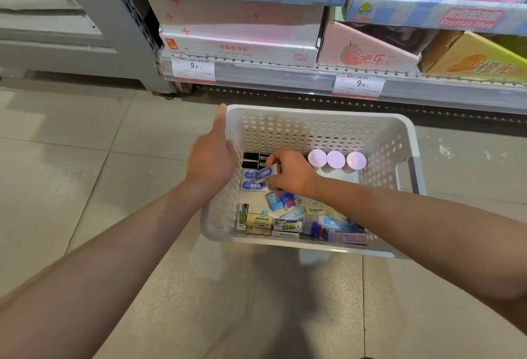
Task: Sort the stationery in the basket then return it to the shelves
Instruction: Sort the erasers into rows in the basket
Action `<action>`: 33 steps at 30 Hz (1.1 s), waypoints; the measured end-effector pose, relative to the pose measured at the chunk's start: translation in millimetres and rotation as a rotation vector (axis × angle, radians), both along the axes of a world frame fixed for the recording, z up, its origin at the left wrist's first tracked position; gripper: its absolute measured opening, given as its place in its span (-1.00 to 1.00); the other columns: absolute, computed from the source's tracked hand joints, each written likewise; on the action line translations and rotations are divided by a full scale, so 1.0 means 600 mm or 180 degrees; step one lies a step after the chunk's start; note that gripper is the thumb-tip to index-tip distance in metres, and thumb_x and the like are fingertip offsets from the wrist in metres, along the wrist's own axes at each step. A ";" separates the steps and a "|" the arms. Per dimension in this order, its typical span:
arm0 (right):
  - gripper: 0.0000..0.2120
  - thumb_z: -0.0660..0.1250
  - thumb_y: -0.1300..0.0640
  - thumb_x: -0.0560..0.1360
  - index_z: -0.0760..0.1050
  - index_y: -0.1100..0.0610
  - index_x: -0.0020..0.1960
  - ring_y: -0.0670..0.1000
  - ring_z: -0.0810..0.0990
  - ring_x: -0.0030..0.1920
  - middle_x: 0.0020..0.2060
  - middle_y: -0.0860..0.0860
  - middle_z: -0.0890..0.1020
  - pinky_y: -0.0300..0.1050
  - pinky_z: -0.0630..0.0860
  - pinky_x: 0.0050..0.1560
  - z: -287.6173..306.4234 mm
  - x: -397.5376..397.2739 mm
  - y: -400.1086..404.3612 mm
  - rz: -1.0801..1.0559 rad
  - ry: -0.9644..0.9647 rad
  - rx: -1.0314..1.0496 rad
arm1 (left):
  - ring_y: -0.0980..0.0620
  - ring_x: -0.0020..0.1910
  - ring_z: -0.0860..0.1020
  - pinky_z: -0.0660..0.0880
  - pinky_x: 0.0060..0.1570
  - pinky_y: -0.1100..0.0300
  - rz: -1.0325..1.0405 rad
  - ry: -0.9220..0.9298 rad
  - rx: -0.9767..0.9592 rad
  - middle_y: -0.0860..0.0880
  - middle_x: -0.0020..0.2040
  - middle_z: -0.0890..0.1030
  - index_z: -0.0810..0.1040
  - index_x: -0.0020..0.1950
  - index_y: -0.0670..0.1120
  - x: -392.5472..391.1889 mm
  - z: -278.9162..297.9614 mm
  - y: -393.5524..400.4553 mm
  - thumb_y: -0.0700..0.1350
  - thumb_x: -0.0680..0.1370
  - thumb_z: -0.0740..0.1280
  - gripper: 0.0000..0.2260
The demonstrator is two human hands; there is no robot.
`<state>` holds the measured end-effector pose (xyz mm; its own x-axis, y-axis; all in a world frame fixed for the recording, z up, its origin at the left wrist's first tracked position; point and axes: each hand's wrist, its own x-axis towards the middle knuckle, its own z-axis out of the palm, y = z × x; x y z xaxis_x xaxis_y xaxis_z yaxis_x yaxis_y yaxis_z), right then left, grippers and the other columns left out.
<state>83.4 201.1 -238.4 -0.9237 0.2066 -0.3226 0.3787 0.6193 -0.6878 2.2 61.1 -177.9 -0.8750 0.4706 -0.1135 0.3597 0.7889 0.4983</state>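
I am looking down at a white perforated plastic basket (319,127) that sits on the grey tiled floor (85,159), just in front of the bottom shelf of a shop rack (285,76).

My left hand (212,156) grips the basket's left wall, thumb lying along the rim toward the far corner and fingers curled over to the inside. My right hand (291,170) is down inside the basket, its fingers pinching a small blue-and-white sleeved eraser (266,174) and holding it tilted just above two matching blue erasers (252,180) that lie side by side against the left wall.

Far of those, two black tubes (253,160) lie against the same wall. To the right of my right hand, three round pale pink lids (336,159) stand in a row, touching one another.

The near part of the basket holds a loose jumble of small packaged erasers (285,223): green-and-white ones, a yellow one, light blue ones, a dark blue and red one, and a pink one at the near right corner.

On the shelf stand a white box with red stars (239,33), a pink box with a fruit picture (368,50) and an orange-yellow box (482,59) at the right. Two white price tags (193,69) reading 9.90 hang on the shelf's front edge.
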 end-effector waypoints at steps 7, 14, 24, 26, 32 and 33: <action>-0.73 0.40 0.16 0.45 0.57 0.15 0.14 0.04 0.55 0.08 0.08 0.05 0.62 -0.15 0.44 0.03 -0.033 -0.011 -0.015 -0.0140 0.0108 0.0376 | 0.05 -0.32 0.51 0.54 -0.27 0.11 -0.0018 -0.0018 0.0024 -0.05 -0.21 0.52 -0.04 0.56 0.02 0.001 0.004 -0.002 -0.20 0.62 0.16 -0.42; -0.73 0.40 0.19 0.45 0.54 0.16 0.15 0.07 0.54 0.08 0.11 0.08 0.56 -0.11 0.47 0.06 -0.045 -0.020 -0.027 -0.0026 0.0020 0.0563 | 0.10 -0.36 0.46 0.43 -0.33 0.19 0.0001 -0.0033 0.0038 -0.01 -0.27 0.47 -0.04 0.56 0.02 0.002 0.003 -0.001 -0.20 0.62 0.16 -0.42; -0.72 0.39 0.23 0.45 0.53 0.16 0.15 0.10 0.53 0.07 0.10 0.11 0.54 -0.08 0.49 0.03 -0.060 -0.025 -0.030 0.0089 -0.0097 0.0680 | 0.07 -0.35 0.51 0.52 -0.31 0.13 -0.0011 -0.0025 0.0059 0.01 -0.32 0.46 -0.05 0.56 0.03 0.002 0.002 -0.001 -0.20 0.62 0.16 -0.42; -0.72 0.38 0.25 0.44 0.53 0.16 0.15 0.11 0.53 0.07 0.10 0.11 0.54 -0.06 0.50 0.04 -0.060 -0.025 -0.030 0.0098 -0.0119 0.0671 | 0.06 -0.34 0.50 0.49 -0.31 0.14 -0.0011 -0.0032 0.0080 0.00 -0.32 0.47 -0.04 0.56 0.02 0.001 0.002 -0.002 -0.20 0.62 0.16 -0.42; -0.61 0.39 0.26 0.44 0.48 0.14 0.25 0.10 0.51 0.13 0.16 0.11 0.52 -0.07 0.48 0.12 -0.047 -0.027 -0.018 0.0361 -0.0228 0.0604 | 0.08 -0.33 0.48 0.38 -0.36 0.23 -0.0003 -0.0064 0.0083 -0.01 -0.27 0.48 -0.04 0.56 0.02 0.002 0.003 -0.001 -0.21 0.62 0.15 -0.42; -0.59 0.39 0.25 0.44 0.47 0.15 0.28 0.08 0.52 0.12 0.17 0.10 0.52 -0.07 0.49 0.13 -0.039 -0.027 -0.012 0.0412 -0.0207 0.0551 | 0.07 -0.32 0.49 0.40 -0.33 0.22 0.0006 -0.0074 0.0084 -0.02 -0.24 0.49 -0.04 0.56 0.03 0.003 0.003 -0.001 -0.21 0.62 0.15 -0.42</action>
